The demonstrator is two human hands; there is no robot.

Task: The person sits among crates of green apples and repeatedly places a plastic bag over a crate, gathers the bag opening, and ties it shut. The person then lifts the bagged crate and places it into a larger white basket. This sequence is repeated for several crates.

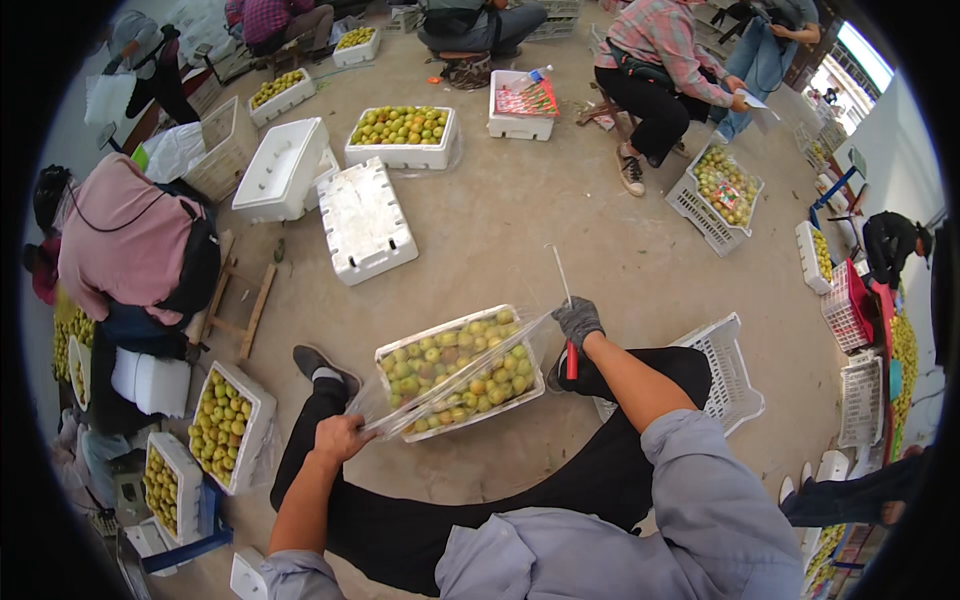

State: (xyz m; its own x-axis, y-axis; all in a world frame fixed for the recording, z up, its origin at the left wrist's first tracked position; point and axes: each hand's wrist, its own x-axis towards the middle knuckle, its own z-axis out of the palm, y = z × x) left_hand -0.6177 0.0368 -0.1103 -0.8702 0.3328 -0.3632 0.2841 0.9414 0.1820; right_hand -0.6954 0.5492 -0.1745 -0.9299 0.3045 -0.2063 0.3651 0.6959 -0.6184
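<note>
Between my feet stands a white foam box [466,431] filled with green-yellow round fruit [491,390]. Clear plastic film [457,386] stretches in a gathered fold across its top. My bare left hand [341,437] grips the film at the box's near left corner. On my right hand [578,321] is a dark grey knitted glove; it is closed round a thin metal hook with a red handle [572,361], the hook pointing away from me. The film's other end reaches this gloved hand, but whether the fingers pinch it is hidden.
A white plastic crate [731,375] lies beside my right knee. Ahead are an upturned foam box [367,221], an empty foam box [277,176] and a filled one [401,154]. Filled boxes [259,420] and a seated person in pink [131,232] are at left; another person [667,67] sits ahead right.
</note>
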